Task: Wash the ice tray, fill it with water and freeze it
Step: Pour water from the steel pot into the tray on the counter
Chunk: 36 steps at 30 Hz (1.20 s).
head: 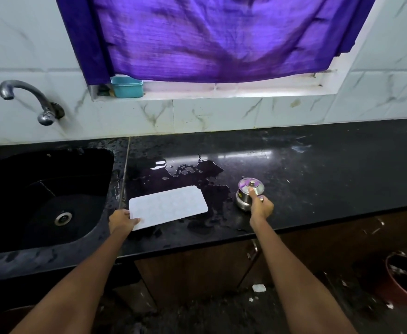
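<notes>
A white ice tray with a flat lid point(168, 206) lies on the wet black counter point(318, 174), just right of the sink. My left hand point(121, 221) grips the tray's near left corner, thumb on top. My right hand point(260, 206) holds a small steel jug with a lid point(249, 192) by its handle, thumb resting up against the lid. The jug stands on the counter to the right of the tray.
A black sink point(46, 198) with a steel drain lies at the left, under a steel tap point(29, 100) on the tiled wall. Spilled water point(190, 168) pools behind the tray. A teal box point(127, 87) sits on the window ledge. A red bucket point(404, 280) stands on the floor.
</notes>
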Each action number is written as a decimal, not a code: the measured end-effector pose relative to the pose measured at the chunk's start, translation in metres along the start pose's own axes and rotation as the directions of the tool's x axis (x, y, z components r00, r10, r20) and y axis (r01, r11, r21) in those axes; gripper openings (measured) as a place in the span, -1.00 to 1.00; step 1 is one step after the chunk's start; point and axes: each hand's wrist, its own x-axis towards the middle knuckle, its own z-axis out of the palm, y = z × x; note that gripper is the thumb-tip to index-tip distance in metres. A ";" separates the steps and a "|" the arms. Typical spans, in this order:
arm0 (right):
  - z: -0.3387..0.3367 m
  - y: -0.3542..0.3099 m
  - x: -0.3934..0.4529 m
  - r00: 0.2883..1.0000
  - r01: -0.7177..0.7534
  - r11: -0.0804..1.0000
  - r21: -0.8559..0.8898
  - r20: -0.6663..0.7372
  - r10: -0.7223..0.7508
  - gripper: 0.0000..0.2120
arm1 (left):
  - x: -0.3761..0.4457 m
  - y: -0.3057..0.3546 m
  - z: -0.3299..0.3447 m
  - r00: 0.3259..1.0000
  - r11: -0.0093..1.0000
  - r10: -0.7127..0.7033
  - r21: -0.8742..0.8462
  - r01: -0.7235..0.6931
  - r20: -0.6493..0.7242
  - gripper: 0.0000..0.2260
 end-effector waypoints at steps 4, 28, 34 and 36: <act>0.000 -0.004 0.000 0.994 0.036 0.999 -0.025 0.107 -0.033 -0.54 | 0.000 0.002 -0.002 1.000 1.000 -0.011 0.006 0.011 -0.003 -0.64; 0.173 -0.027 -0.099 0.655 0.227 0.960 -0.166 0.755 -0.024 -0.52 | 0.030 -0.003 -0.018 0.977 0.955 -0.093 -0.260 0.142 0.189 -0.79; 0.184 -0.027 -0.101 0.650 0.272 0.936 -0.224 0.760 -0.007 -0.52 | 0.035 -0.004 -0.021 0.965 0.936 -0.101 -0.305 0.175 0.244 -0.82; 0.185 -0.027 -0.100 0.655 0.284 0.930 -0.235 0.756 -0.009 -0.52 | 0.037 -0.004 -0.022 0.961 0.934 -0.099 -0.309 0.179 0.259 -0.81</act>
